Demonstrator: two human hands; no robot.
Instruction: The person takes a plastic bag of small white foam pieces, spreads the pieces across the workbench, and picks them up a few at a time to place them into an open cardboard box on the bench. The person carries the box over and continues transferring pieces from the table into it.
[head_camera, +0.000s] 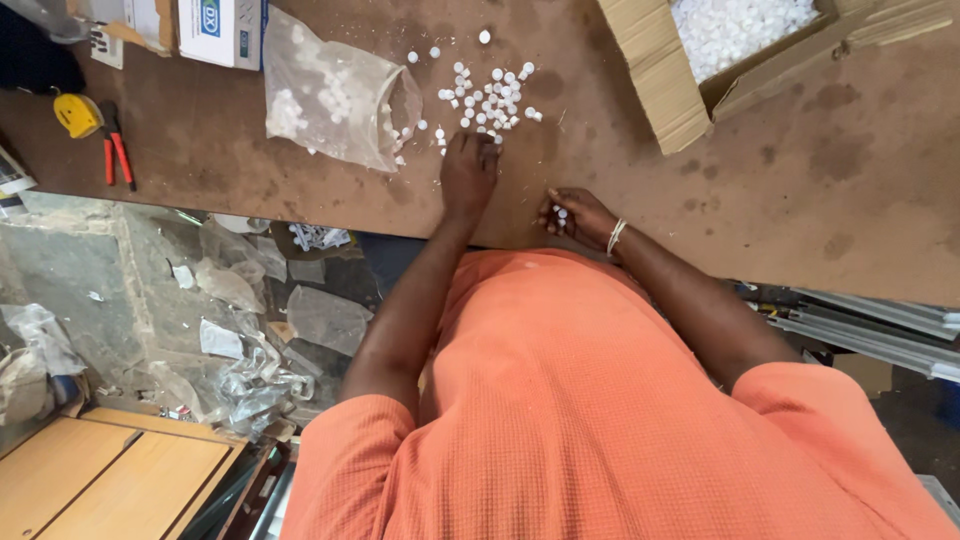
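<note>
Orange-shirted person at bench (800, 200): left hand (468, 170) fingers curled down, touching loose white caps (492, 95); right hand (578, 215) cupped closed around several white pieces (561, 215).

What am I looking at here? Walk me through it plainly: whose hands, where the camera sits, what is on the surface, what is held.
There is no machine: a person in an orange shirt works with bare hands. The one picture comes from a camera on their head, looking down. The left hand reaches into a scatter of small white caps on a brown table. The right hand, with a bracelet at the wrist, has its grip curled round a few caps. Beside the caps lies a clear bag with more of them; a cardboard box of white pieces stands at the far right. A tape measure and red pliers lie to the left.
</note>
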